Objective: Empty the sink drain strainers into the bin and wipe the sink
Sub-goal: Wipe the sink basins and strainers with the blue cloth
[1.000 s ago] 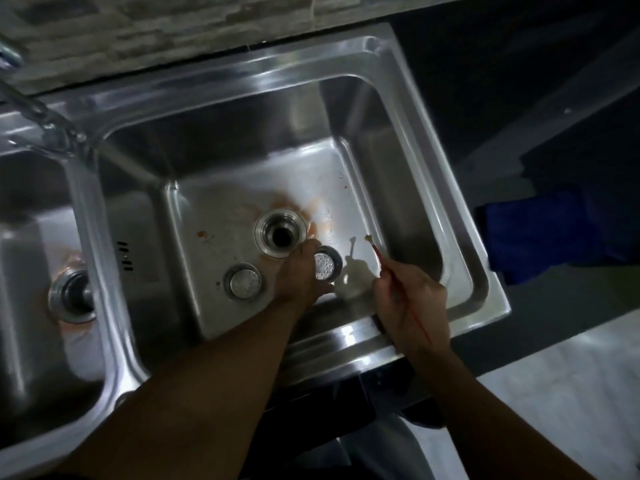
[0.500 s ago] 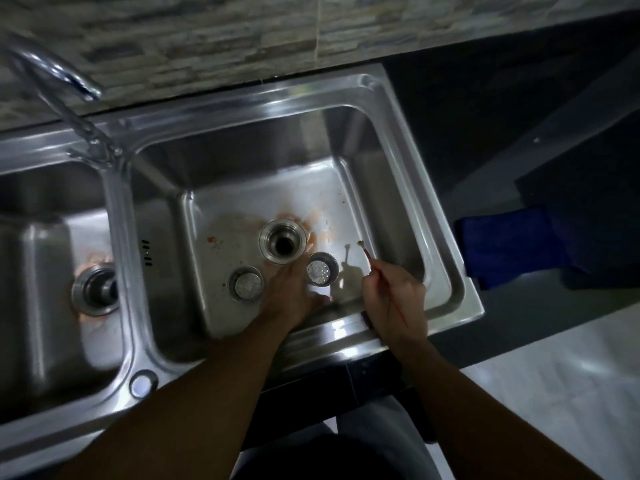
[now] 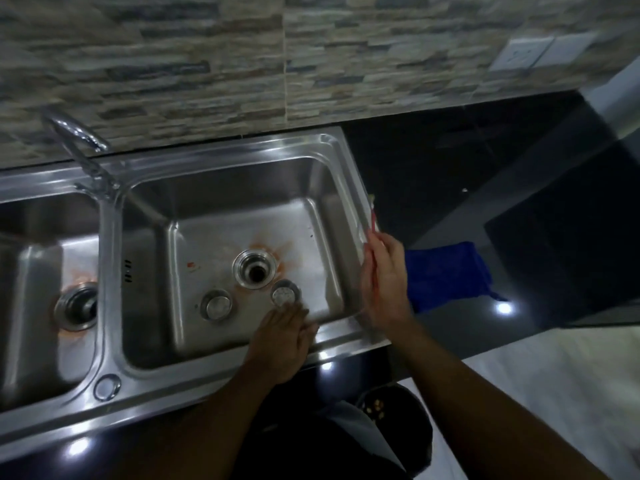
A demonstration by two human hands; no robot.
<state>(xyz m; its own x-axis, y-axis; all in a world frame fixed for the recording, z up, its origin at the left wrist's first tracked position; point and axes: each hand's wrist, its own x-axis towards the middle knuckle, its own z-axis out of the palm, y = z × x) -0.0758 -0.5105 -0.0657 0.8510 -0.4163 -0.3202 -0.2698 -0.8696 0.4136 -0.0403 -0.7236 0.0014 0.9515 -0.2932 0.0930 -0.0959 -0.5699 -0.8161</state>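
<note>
Dark counter (image 3: 433, 174) carries a two-bowl steel sink (image 3: 225, 157). A black bin (image 3: 408, 431) stands below the counter's front edge. A blue cloth (image 3: 446, 271) lies on the counter just beside the sink's right rim. Left hand (image 3: 282, 341) reaches over the front rim, fingers straight. Right hand (image 3: 384, 278), over the right rim, curls round a thin red stick (image 3: 373, 220). Open drain (image 3: 255, 271), ringed by orange staining, sits mid-floor of the right bowl. Both strainers lie on that floor: one strainer (image 3: 285, 294) at the left fingertips, contact not confirmed; second strainer (image 3: 216, 305) front-left of the drain.

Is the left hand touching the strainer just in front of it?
Cannot tell. In the head view the left hand has its fingertips at the strainer rim, but blur hides any contact or gap.
</note>
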